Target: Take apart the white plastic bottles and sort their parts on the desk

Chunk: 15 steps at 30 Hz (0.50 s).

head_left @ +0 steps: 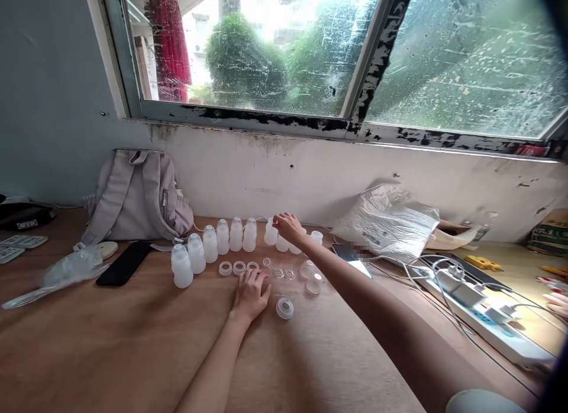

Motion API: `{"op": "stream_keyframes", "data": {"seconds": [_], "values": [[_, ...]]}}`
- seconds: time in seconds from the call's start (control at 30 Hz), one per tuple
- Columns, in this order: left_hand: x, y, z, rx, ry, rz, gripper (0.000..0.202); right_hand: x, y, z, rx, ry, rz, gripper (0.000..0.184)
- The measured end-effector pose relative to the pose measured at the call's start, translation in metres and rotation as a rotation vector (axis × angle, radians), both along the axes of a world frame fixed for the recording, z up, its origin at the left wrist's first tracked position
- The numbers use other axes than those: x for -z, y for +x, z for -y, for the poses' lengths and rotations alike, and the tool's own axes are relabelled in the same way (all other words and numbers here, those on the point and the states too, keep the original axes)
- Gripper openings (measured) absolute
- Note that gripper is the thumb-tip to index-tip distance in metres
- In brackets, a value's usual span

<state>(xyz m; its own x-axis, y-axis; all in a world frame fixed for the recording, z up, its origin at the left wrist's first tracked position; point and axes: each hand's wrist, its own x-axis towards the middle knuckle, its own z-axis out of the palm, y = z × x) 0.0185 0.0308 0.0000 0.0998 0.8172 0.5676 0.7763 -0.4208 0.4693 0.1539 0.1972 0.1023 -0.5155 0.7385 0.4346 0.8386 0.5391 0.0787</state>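
Note:
My right hand [289,226] reaches across to the back of the table, its bent fingers at the top of a frosted baby bottle [270,234]; its thumb is hidden. Other bottles [296,247] stand partly behind that hand and forearm. My left hand [251,293] lies on the tabletop, fingers stretched forward near a white screw ring [252,267]. Two more rings [225,268] lie to its left. Beyond its fingertips are small clear rings [278,273]. A round white bottle part [284,308] lies right of the left hand, and clear domed caps [313,284] lie farther right.
A curved row of capped bottles [210,244] stands at left. Beyond are a black phone [124,264], a plastic bag [73,266] and a grey backpack [137,194]. At right are another phone [351,260], a silver bag [390,220], a cabled power strip [488,318] and another person's hand [557,303].

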Motion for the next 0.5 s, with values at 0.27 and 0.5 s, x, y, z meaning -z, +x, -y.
{"op": "stream_keyframes", "data": {"seconds": [0.27,0.5], "values": [[0.002,-0.001,-0.003,-0.041,-0.039,-0.035,0.015,0.009,-0.005,-0.002,0.016,-0.036,0.111,0.013],[0.002,-0.001,-0.002,-0.041,-0.032,-0.059,0.015,0.017,-0.001,0.000,0.031,-0.037,0.123,0.015]]}}
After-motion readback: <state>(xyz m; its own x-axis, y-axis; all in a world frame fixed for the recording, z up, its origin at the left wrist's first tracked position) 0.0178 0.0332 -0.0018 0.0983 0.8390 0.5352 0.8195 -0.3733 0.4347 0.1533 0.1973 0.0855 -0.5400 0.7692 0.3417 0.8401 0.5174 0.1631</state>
